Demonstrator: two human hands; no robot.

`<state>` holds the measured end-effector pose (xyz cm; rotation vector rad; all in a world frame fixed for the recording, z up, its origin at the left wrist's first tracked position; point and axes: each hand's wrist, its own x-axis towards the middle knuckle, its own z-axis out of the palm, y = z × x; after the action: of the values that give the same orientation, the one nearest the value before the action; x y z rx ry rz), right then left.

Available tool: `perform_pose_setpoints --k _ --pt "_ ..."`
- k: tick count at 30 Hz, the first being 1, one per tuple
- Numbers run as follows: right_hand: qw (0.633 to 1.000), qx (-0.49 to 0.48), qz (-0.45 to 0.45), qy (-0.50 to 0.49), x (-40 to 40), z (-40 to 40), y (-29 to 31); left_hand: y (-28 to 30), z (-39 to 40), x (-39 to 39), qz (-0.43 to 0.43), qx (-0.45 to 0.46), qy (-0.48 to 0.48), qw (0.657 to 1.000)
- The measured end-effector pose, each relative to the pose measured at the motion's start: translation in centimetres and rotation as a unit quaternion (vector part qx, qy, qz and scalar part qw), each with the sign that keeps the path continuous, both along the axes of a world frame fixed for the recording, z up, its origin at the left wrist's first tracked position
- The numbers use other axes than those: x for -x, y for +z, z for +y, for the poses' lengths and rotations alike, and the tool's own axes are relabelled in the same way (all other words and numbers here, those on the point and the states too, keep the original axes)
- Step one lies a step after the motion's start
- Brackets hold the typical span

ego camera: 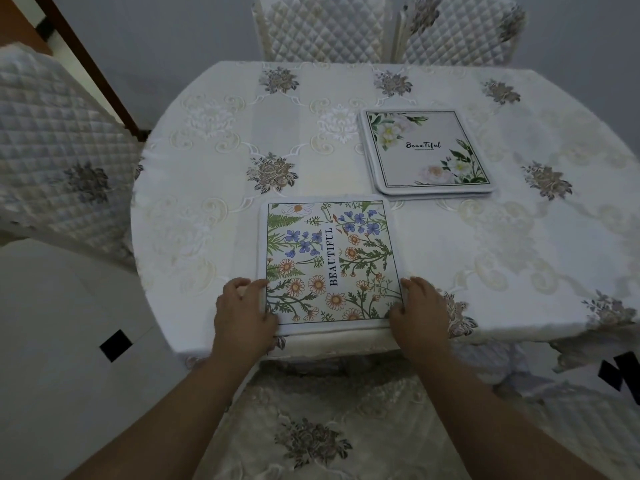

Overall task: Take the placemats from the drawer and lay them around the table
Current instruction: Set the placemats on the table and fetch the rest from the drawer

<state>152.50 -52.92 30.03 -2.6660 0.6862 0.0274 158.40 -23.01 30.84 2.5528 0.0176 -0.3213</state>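
A square placemat (pixel 329 261) printed with blue and orange flowers and the word BEAUTIFUL lies flat at the near edge of the table (pixel 214 161). My left hand (pixel 242 313) grips its near left corner, thumb on top. My right hand (pixel 420 310) grips its near right corner the same way. Farther back and to the right lies a stack of placemats (pixel 427 152); the top one is grey with white flowers and the word Beautiful.
The table wears a white embroidered cloth with grey flower motifs. Quilted chairs stand at the left (pixel 59 161), at the far side (pixel 322 26) and far right (pixel 460 29). A chair seat (pixel 311 438) sits just below my arms.
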Motion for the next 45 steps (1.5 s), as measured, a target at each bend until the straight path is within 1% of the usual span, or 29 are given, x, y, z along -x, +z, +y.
perform_pose_setpoints --k 1,2,3,5,7,9,11,13,15,17,19,20,24,26,28,32,34,36,38,40,43,45 --pt "0.999 0.038 -0.001 0.024 0.0 0.6 0.0 -0.1 -0.7 0.4 -0.039 -0.054 -0.033 0.997" --pt "0.997 0.047 -0.005 0.061 0.0 1.4 -0.1 -0.2 -1.7 0.7 -0.072 -0.076 -0.07 0.992" --pt "0.994 0.032 -0.004 0.105 -0.1 2.3 -0.3 -0.4 -2.8 1.0 -0.091 -0.082 -0.108 0.987" --pt "0.984 -0.006 0.038 0.173 -0.4 4.0 -1.2 -1.1 -5.3 1.2 -0.082 -0.093 -0.18 0.976" --pt "0.977 0.012 0.079 0.199 -0.3 4.7 -2.5 -2.1 -7.0 1.5 -0.048 -0.129 -0.22 0.966" --pt "0.974 0.035 0.086 0.209 0.0 4.5 -3.2 -3.1 -7.3 1.9 -0.045 -0.158 -0.228 0.96" --pt "0.973 0.045 0.087 0.208 0.4 3.7 -3.2 -3.6 -6.5 2.3 -0.063 -0.168 -0.225 0.958" --pt "0.977 0.05 0.094 0.186 0.9 2.2 -3.2 -3.9 -5.3 2.3 -0.074 -0.174 -0.217 0.958" --pt "0.98 0.047 0.1 0.165 1.6 0.4 -3.2 -3.9 -4.0 2.3 -0.063 -0.176 -0.194 0.963" --pt "0.979 0.043 0.109 0.167 2.1 -1.0 -3.0 -3.7 -2.7 2.1 -0.036 -0.174 -0.156 0.972" --pt "0.978 0.016 0.115 0.171 2.1 -1.5 -2.4 -3.5 -1.8 1.7 -0.015 -0.168 -0.127 0.977" --pt "0.981 0.001 0.101 0.164 1.7 -1.4 -2.0 -3.2 -1.6 1.3 -0.015 -0.165 -0.118 0.979" --pt "0.99 -0.05 -0.018 0.127 -3.2 -0.2 0.1 -1.9 -2.5 -2.8 -0.059 -0.151 -0.122 0.979" --pt "0.991 -0.061 -0.031 0.112 -7.2 0.5 0.5 -1.1 -4.0 -5.8 -0.074 -0.127 -0.131 0.98" --pt "0.992 -0.071 -0.019 0.099 -11.6 0.7 0.6 -0.6 -5.8 -8.9 -0.083 -0.115 -0.138 0.98" --pt "0.989 -0.031 0.024 0.14 -17.9 0.2 -1.1 -0.9 -9.3 -13.3 -0.096 -0.122 -0.176 0.972" --pt "0.988 -0.004 0.041 0.152 -19.0 0.1 -2.2 -2.0 -10.3 -14.1 -0.082 -0.129 -0.182 0.971" --pt "0.986 0.024 0.033 0.16 -19.0 0.0 -3.1 -3.5 -10.5 -14.0 -0.081 -0.153 -0.179 0.968" --pt "0.984 0.042 0.023 0.172 -18.5 -0.6 -3.8 -4.6 -10.2 -13.6 -0.105 -0.171 -0.166 0.966" --pt "0.983 0.045 0.017 0.179 -18.1 -1.6 -4.2 -5.1 -9.8 -13.4 -0.125 -0.167 -0.14 0.968" --pt "0.983 0.033 0.013 0.18 -17.9 -3.4 -4.0 -5.3 -9.3 -13.5 -0.124 -0.158 -0.078 0.977" --pt "0.989 0.014 -0.009 0.144 -17.9 -4.1 -3.7 -5.3 -9.2 -13.5 -0.121 -0.163 -0.056 0.978"
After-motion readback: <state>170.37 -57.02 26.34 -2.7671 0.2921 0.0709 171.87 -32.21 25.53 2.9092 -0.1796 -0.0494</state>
